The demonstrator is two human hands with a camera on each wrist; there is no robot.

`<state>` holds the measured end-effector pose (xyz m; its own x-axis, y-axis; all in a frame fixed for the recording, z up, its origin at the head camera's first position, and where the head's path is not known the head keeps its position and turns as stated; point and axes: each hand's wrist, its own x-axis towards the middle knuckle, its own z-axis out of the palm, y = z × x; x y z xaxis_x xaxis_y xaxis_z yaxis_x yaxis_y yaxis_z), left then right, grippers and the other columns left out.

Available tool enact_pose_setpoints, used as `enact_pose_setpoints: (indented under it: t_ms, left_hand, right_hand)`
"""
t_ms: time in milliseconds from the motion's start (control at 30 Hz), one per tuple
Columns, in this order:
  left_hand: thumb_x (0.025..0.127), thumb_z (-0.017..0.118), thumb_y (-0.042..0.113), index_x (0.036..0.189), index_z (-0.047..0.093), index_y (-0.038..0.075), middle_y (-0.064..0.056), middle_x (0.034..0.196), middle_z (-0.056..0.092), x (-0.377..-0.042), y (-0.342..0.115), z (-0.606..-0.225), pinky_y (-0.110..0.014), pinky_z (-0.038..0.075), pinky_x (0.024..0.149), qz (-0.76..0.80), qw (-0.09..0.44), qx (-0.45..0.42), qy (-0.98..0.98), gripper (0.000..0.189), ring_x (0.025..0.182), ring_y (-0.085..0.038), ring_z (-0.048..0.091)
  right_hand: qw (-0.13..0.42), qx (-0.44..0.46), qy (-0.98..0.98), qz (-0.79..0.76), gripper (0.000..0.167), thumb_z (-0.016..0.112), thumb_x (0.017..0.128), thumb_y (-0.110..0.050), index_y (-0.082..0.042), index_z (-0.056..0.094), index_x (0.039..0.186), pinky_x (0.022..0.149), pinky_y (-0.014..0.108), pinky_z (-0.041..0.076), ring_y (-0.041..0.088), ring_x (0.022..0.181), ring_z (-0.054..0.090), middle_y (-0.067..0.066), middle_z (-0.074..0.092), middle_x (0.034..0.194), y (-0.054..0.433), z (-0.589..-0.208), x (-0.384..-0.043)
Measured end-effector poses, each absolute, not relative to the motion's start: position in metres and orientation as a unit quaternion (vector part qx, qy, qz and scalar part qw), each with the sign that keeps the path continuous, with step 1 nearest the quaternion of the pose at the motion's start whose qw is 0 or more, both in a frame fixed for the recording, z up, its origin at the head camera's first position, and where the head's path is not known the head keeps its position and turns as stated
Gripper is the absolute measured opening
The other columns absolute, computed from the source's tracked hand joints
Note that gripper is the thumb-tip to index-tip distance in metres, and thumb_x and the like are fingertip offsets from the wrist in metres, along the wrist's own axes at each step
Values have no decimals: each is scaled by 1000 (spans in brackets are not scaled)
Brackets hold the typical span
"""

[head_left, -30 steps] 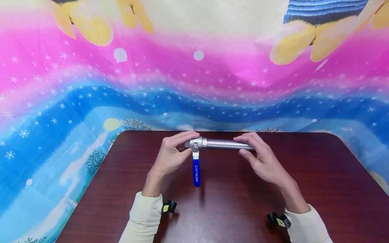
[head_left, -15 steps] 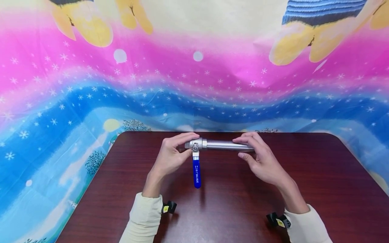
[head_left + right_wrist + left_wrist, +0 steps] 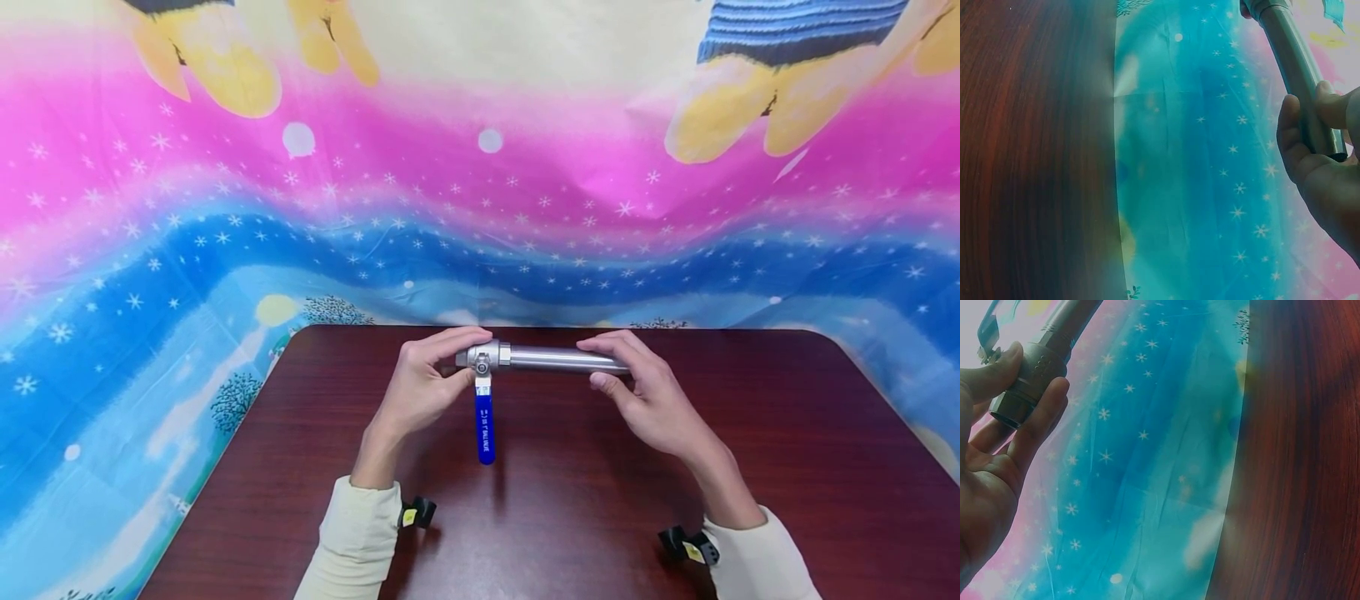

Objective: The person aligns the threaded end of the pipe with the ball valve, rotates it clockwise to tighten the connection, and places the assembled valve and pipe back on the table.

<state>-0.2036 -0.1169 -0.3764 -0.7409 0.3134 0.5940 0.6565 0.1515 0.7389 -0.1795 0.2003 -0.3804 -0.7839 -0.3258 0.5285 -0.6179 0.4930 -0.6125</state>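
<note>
A steel ball valve [image 3: 491,353] is joined in line with a smooth steel pipe [image 3: 558,358], held level above the table. Its blue lever handle [image 3: 486,429] points down toward the person and bears white lettering. At the valve's left end, my left hand [image 3: 420,385] grips the body between thumb and fingers; the left wrist view shows the valve's open end [image 3: 1009,412] between them. My right hand [image 3: 654,398] holds the pipe's far end, thumb on the near side and fingers across the top. In the right wrist view, fingers and thumb close round the pipe [image 3: 1294,59].
Below lies a dark red-brown wooden table [image 3: 555,517] with rounded far corners. A printed cloth [image 3: 465,183] in pink and blue with snowflakes hangs behind it. Black wrist cameras [image 3: 420,512] sit at the cuffs of both pale sleeves [image 3: 356,529].
</note>
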Motion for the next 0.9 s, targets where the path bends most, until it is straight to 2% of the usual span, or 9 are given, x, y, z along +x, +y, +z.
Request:
enact_pose_setpoints:
  t_ms: [133,267,367,500,567,667,800,900]
  left_hand:
    - [81,70,-24,126,77,-2,-18,131,75,-204,-117,-377,-41,69,77,-564,152,-329,-742,51,108,-19,71]
    - [81,71,-24,126,77,-2,-19,131,75,-204,-117,-377,-33,68,77,-563,152,-330,-742,51,107,-20,72]
    - [80,71,-24,126,77,-2,-19,132,75,-205,-117,-378,-27,67,78,-562,152,-329,-743,51,107,-22,72]
    - [80,71,-25,126,77,-2,-19,132,75,-204,-117,-379,-26,67,78,-562,153,-326,-744,52,109,-23,73]
    - [80,71,-25,126,77,-2,-19,132,75,-204,-117,-378,-26,67,78,-562,154,-326,-744,52,109,-23,73]
    - [80,71,-24,126,77,-2,-19,132,75,-204,-117,-379,-26,67,79,-560,155,-328,-744,51,108,-22,73]
    - [81,71,-24,126,77,-3,-19,132,75,-205,-117,-379,-25,67,78,-561,157,-331,-742,51,107,-21,72]
    - [80,71,-24,126,77,-2,-20,132,75,-205,-117,-378,-26,67,78,-564,157,-333,-739,51,107,-21,72]
  right_hand:
    - [170,278,-846,422,49,69,99,6,-18,67,142,82,13,54,3,100,65,3,66,135,201,-380,-180]
    - [167,278,-845,424,51,71,97,6,-19,67,142,81,15,48,5,111,56,3,63,136,200,-381,-179]
    - [158,283,-840,436,57,72,94,11,-17,65,143,86,9,48,4,121,51,6,59,140,199,-381,-178]
    - [152,283,-838,441,61,71,91,17,-15,64,143,98,3,45,6,132,47,8,54,143,197,-380,-177]
    - [158,280,-844,430,60,70,92,16,-17,65,142,98,4,43,9,131,47,7,55,141,197,-380,-176]
    - [173,280,-851,408,57,71,93,14,-18,66,140,90,10,43,12,125,49,5,58,137,197,-380,-177]
    - [190,286,-852,396,53,72,93,12,-16,67,138,79,18,44,10,114,53,5,62,134,199,-381,-178]
    - [192,288,-848,401,51,72,94,10,-15,67,139,76,19,44,8,107,54,5,64,135,199,-381,-180]
